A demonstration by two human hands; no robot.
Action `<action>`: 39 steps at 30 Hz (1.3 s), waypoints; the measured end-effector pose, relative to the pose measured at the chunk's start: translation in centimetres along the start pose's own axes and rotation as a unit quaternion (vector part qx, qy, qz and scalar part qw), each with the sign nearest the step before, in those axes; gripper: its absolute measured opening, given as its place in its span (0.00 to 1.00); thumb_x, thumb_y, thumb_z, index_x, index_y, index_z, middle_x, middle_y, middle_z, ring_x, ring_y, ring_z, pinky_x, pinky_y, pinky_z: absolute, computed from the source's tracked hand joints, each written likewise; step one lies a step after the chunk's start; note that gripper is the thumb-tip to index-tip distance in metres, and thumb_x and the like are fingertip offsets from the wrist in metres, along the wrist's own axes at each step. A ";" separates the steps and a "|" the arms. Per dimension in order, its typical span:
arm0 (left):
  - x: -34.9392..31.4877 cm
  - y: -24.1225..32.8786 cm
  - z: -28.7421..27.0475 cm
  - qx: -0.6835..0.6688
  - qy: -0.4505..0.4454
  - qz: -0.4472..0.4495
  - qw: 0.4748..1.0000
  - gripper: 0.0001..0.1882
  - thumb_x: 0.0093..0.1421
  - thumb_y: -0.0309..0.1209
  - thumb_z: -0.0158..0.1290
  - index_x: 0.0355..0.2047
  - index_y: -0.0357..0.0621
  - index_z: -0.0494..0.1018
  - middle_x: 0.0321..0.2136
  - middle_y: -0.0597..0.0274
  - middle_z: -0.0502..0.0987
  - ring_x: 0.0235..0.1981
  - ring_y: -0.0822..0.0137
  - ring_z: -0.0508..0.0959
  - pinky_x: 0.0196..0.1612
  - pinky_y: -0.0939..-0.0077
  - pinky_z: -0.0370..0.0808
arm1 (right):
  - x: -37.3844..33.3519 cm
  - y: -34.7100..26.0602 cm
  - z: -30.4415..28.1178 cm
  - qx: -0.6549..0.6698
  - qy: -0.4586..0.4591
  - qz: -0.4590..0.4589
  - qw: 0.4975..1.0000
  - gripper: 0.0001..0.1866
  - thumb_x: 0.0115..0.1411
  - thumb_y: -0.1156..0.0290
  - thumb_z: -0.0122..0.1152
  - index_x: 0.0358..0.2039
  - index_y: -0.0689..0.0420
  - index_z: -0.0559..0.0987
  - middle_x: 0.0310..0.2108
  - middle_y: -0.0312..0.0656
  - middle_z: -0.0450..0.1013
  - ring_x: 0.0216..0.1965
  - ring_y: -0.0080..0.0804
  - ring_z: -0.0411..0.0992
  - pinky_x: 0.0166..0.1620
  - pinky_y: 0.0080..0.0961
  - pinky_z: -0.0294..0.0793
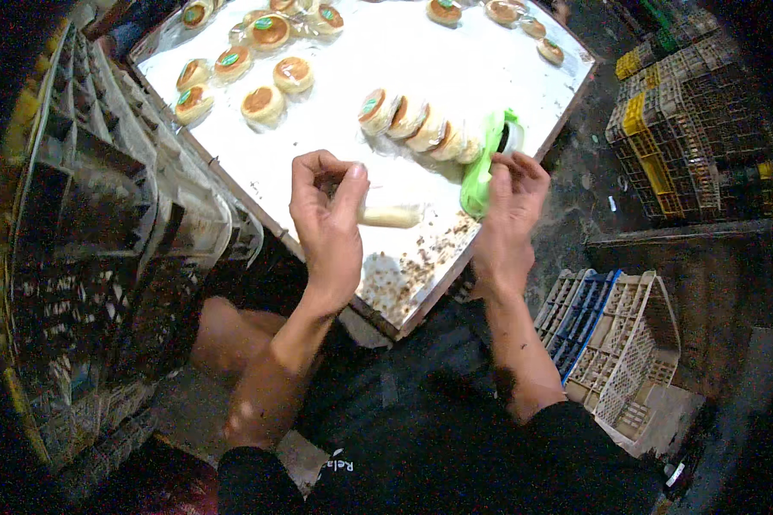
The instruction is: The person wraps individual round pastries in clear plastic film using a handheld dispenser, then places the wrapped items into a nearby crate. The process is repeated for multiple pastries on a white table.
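My left hand (326, 227) is closed in a pinch, thumb against bent forefinger, beside a pale bun (391, 215) seen edge-on. Faint clear wrap seems to run from the bun to those fingertips. At the right, a bright green tape dispenser (479, 176) stands close to my right hand (511, 210). The right thumb and fingers come together by its roll; whatever they pinch is too small to make out. Just beyond the hands, a row of clear-wrapped round buns (425, 129) with browned tops leans together, a green label on the leftmost.
More wrapped buns (271, 33) lie at the white table's (335, 94) far left, others (502, 12) at its far right. Brown crumbs (395, 279) cover the near corner. Stacked crates (86, 197) rise at left; more crates (661, 137) and a pale basket (618, 343) are at right.
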State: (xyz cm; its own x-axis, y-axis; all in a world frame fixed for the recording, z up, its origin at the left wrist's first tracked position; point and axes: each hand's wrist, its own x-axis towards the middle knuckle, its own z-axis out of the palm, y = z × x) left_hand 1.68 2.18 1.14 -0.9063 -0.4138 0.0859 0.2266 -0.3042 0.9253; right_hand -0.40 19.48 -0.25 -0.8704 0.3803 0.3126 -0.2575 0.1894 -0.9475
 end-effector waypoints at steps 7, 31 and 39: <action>0.1 -0.6 1.2 0.040 -0.033 -0.001 0.999 0.10 0.60 0.23 0.52 0.39 0.40 0.62 0.31 0.65 0.68 0.34 0.76 0.68 0.41 0.80 0.68 | 5.5 11.7 -7.1 -0.320 -0.022 0.148 0.936 0.25 0.61 0.53 0.56 0.39 0.68 0.78 0.40 0.51 0.73 0.41 0.38 0.71 0.47 0.33 0.68; 1.0 0.0 0.4 0.177 -0.061 0.055 0.981 0.19 0.51 0.16 0.53 0.40 0.41 0.58 0.31 0.63 0.66 0.35 0.70 0.68 0.44 0.72 0.69 | -2.7 -0.2 3.0 0.146 -0.320 0.276 0.895 0.21 0.63 0.63 0.54 0.53 0.60 0.65 0.47 0.49 0.69 0.47 0.30 0.69 0.44 0.25 0.73; 8.7 -3.1 0.2 -0.020 -0.080 -0.073 0.994 0.26 0.57 0.29 0.59 0.52 0.29 0.62 0.45 0.53 0.75 0.44 0.59 0.78 0.48 0.67 0.74 | 2.2 0.9 10.9 0.074 -0.171 0.074 0.980 0.16 0.64 0.71 0.50 0.51 0.61 0.65 0.48 0.49 0.65 0.50 0.35 0.66 0.51 0.30 0.69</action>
State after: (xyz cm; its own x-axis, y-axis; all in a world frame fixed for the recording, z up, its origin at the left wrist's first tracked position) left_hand -6.97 -0.32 -0.95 -0.9749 -0.2224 0.0113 0.0988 -0.3864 0.9170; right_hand -7.11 10.59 -1.13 -0.9858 0.0637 0.1551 -0.1546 0.0132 -0.9879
